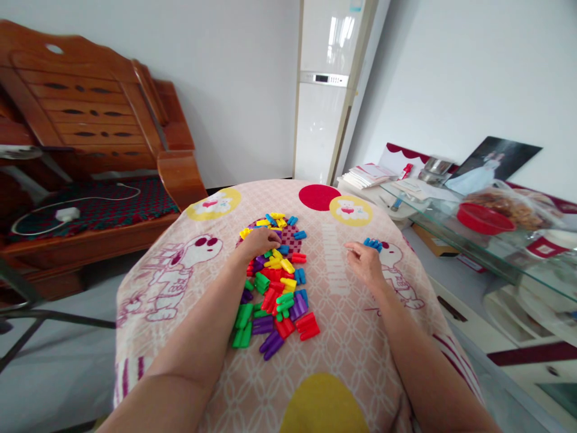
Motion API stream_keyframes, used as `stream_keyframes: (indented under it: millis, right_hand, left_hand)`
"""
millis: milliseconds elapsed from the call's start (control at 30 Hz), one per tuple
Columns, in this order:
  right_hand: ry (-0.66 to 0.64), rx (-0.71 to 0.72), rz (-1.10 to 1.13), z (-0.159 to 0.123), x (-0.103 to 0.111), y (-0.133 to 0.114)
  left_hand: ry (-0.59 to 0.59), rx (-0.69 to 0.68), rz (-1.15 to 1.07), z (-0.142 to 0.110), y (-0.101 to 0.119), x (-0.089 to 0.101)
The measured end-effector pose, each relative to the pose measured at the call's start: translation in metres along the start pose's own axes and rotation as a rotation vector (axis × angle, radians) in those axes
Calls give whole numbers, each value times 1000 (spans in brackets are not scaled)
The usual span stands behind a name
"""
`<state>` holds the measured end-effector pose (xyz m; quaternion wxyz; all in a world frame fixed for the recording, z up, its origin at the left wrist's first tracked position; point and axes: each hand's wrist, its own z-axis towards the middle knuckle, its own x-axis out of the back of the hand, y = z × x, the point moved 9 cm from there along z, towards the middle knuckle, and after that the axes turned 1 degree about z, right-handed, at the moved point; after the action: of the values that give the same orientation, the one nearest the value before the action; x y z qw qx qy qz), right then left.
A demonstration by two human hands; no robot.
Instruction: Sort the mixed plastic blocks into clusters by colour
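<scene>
A heap of small plastic pieces shaped like joined tubes lies on the table in red, green, yellow, blue and purple. My left hand (pixel 260 242) is over the far part of this heap, its fingers curled together; what they hold, if anything, is hidden. Beside its fingertips is a blue piece (pixel 283 249), with yellow pieces (pixel 276 260) just nearer to me. My right hand (pixel 364 262) rests apart on the right, thumb and forefinger a little parted and nothing visible between them. Just beyond it sits a small group of blue pieces (pixel 373 243).
A patterned cloth (pixel 342 337) covers the round table. To the right stands a glass-topped cabinet (pixel 455 222) bearing a red bowl (pixel 485 218), papers and a photo. At left is a wooden bench (pixel 99 132) with a white cable; a tall white air conditioner (pixel 322 126) stands behind.
</scene>
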<state>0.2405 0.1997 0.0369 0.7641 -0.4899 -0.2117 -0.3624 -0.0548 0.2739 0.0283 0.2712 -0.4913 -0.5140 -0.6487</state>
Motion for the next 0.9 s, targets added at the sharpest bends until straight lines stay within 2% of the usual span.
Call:
stream_keyframes:
  millis: [200,333,500,633,767,900]
  right_hand:
    - [-29,-11,-16,-1,-3,-1]
    - [-22,-5,-4,-1,-1,-2]
    - [-48,36,105,-1,-2,-15]
    - [-96,78,248,-5,-6,-36]
    - [-144,116,381,-10,-15,-55]
    - [-246,105,438,-14,-27,-62]
  left_hand:
    - [64,-21,104,-2,25,-7]
    - [89,-26,77,-4,38,-8]
    - [116,-139,-41,-9,58,2]
    - [112,-290,-107,-20,93,10]
    - [87,-394,-181,-30,125,8]
    - [116,-403,-284,-31,135,0]
